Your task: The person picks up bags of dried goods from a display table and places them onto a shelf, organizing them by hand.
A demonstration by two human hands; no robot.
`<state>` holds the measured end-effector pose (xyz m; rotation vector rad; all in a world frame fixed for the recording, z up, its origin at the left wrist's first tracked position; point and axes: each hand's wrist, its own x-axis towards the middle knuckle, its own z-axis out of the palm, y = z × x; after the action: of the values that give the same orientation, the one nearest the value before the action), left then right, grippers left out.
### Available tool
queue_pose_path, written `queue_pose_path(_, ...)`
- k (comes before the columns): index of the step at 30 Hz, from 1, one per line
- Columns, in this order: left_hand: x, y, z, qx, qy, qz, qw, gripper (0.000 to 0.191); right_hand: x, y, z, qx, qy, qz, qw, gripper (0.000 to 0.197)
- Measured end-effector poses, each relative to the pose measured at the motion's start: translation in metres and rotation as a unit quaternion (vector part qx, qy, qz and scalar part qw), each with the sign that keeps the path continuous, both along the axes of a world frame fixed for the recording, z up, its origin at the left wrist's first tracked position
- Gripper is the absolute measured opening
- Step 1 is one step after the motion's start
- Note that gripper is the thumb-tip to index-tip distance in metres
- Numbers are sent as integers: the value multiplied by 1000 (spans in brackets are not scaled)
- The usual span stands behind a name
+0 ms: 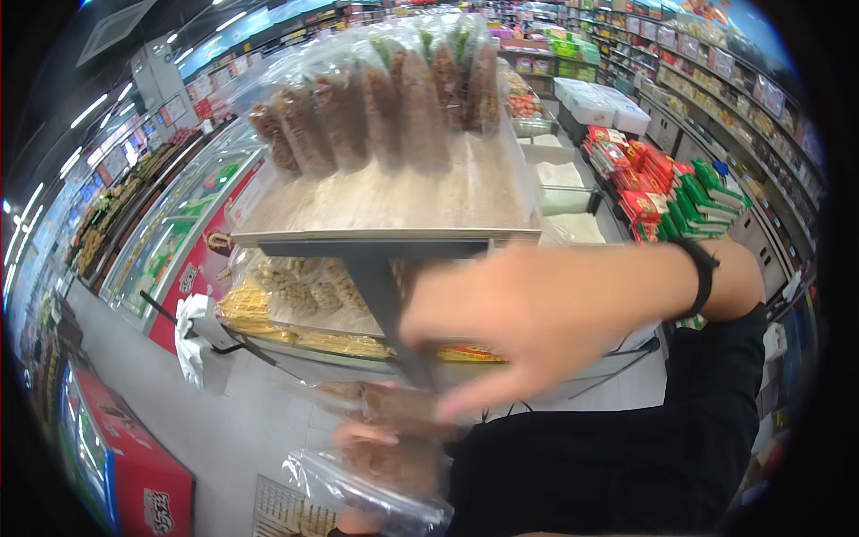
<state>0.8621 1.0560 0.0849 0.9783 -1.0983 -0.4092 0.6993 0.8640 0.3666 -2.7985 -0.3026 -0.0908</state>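
Low in the picture, my left hand (366, 436) grips clear zip bags of a brown dried food (402, 463); most of the hand is hidden behind them. My right hand (517, 315), blurred and wearing a black wristband (701, 278), reaches across in front of the shelf edge. Its thumb is near the held bags; whether it touches them I cannot tell, and nothing shows in its grasp. On the wood-look top shelf (402, 208), a row of similar clear bags (386, 114) stands upright towards the back, some with green pieces near the top.
Bagged goods (309, 285) and yellow sticks (248, 309) lie on the tier below. A dark metal bracket (376, 288) supports the top shelf. Red and green packs (651, 188) are stacked at right. A glass-topped freezer (181, 228) stands at left, near a white plastic bag (194, 335).
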Motion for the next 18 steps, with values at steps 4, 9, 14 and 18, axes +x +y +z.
queue_pose_path(4, -4, -19, 23, -3, 30, -35, 999, 39, -15, 18, -37, 95, 4, 60, 994, 49)
queue_pose_path(9, -11, -41, 28, 0, 63, -98, 993, 33, -13, 9, -51, 264, 24, 26, 964, 55)
queue_pose_path(14, -17, -52, 31, -1, 90, -138, 986, 27, -16, 3, -49, 341, 44, -49, 938, 62)
queue_pose_path(18, -23, -59, 33, -8, 116, -168, 979, 22, -18, -4, -60, 414, 72, -92, 903, 63)
